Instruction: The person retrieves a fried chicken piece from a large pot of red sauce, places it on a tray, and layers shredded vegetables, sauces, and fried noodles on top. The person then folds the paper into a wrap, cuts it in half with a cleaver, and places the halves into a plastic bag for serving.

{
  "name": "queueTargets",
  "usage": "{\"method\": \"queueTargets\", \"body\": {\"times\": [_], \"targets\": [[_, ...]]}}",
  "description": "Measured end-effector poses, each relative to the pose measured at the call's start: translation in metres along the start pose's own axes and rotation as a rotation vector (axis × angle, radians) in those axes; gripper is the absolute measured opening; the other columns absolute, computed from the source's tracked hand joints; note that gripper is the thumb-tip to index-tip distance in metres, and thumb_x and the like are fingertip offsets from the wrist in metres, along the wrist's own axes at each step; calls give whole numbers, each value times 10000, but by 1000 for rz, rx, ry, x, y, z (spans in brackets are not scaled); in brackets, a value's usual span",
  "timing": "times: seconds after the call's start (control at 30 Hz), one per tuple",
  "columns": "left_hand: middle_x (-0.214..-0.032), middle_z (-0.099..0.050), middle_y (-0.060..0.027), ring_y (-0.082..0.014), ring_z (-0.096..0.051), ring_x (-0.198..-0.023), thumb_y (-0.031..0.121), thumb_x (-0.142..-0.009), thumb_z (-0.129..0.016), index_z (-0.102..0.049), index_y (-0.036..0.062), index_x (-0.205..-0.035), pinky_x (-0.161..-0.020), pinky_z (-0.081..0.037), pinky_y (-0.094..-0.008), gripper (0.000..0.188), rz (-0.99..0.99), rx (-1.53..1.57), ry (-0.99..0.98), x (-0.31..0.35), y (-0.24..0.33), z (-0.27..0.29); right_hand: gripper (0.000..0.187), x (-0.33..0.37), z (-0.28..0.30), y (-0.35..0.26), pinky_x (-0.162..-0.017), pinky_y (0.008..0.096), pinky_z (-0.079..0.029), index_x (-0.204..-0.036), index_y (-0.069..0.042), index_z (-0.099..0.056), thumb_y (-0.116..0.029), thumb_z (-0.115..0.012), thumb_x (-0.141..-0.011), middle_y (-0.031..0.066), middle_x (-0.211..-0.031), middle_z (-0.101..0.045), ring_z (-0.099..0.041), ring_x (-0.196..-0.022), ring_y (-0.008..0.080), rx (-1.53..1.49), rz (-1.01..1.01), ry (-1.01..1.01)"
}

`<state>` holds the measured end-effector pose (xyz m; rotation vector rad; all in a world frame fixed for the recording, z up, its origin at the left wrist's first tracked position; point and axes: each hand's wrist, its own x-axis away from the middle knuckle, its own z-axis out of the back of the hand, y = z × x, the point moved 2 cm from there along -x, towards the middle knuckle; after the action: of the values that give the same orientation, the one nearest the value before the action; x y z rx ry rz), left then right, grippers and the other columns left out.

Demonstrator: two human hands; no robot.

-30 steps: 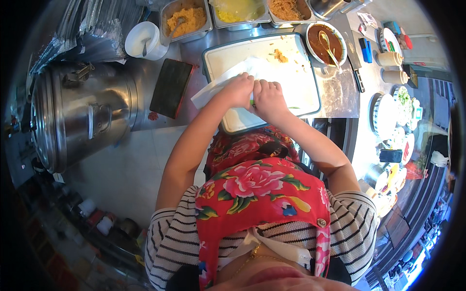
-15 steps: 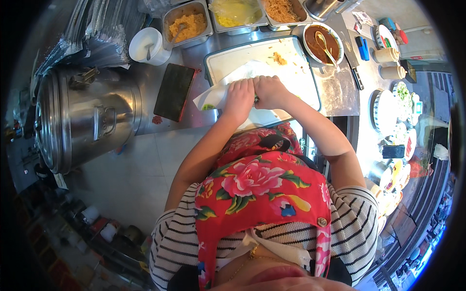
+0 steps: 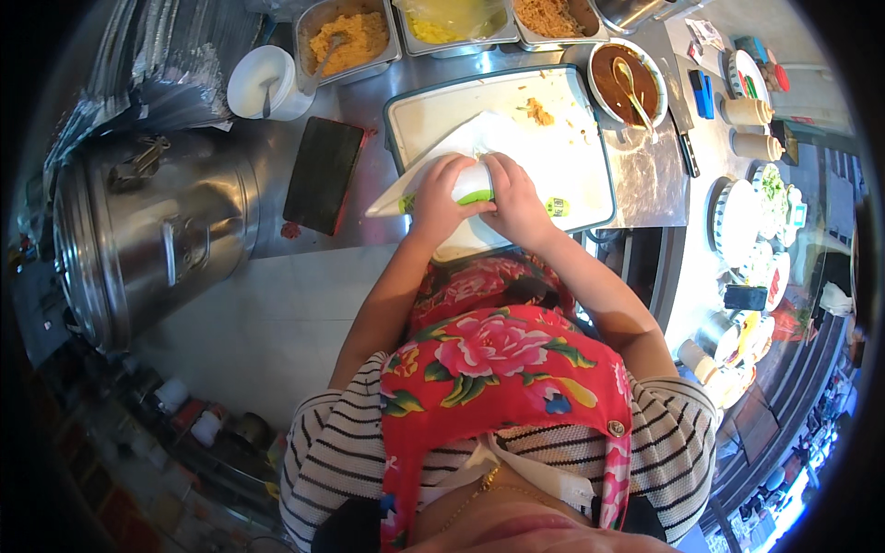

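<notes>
Both my hands are closed around a white paper-wrapped roll [image 3: 474, 181] with bright green printing. My left hand [image 3: 441, 201] grips its left part, and my right hand [image 3: 516, 197] its right part, with the thumbs close together on the near side. Loose wrapping paper [image 3: 392, 197] sticks out to a point on the left, and more paper spreads flat behind the hands. What the wrapper contains is hidden. Below it lies a white cutting board [image 3: 581, 152] with a dark rim. Orange-brown food scraps [image 3: 538, 112] are scattered on its far part.
Metal trays of shredded food [image 3: 348, 41] line the far side. At the board's far right stands a bowl of brown sauce [image 3: 629, 78] with a spoon. A white tub [image 3: 261, 85], a dark rectangular block [image 3: 324, 175] and a big steel pot [image 3: 175, 212] are to the left. A knife [image 3: 690, 155] lies right.
The paper is now rolled into a tight bundle with its green print showing. My hands have turned and moved slightly apart, with the wrapped roll visible between them. The view has shifted a little.
</notes>
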<state>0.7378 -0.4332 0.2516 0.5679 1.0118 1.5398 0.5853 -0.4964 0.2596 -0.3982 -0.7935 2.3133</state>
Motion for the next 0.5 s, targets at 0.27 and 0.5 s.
{"method": "queueTargets", "body": {"times": [0.27, 0.5], "targets": [[-1044, -689, -137, -340, -646, -996, 168, -888, -645, -654, 33, -1079, -885, -498, -405, 235, 90, 123, 222, 0, -10, -22, 864, -1, -8, 2, -1048, 472, -403, -1374, 35, -387, -40, -774, -606, 255, -1331, -453, -460, -1222, 441, -78, 7, 62], [-1108, -681, -167, -357, -635, -1028, 132, -960, -551, -631, 4, -1191, -911, -489, -412, 276, 38, -2, 282, 5, -7, -28, 833, -9, 0, -1, -1054, 453, -394, -1378, 4, -406, -52, -764, -628, 225, -1301, -474, -468, -1240, 396, 0, 75, -59]]}}
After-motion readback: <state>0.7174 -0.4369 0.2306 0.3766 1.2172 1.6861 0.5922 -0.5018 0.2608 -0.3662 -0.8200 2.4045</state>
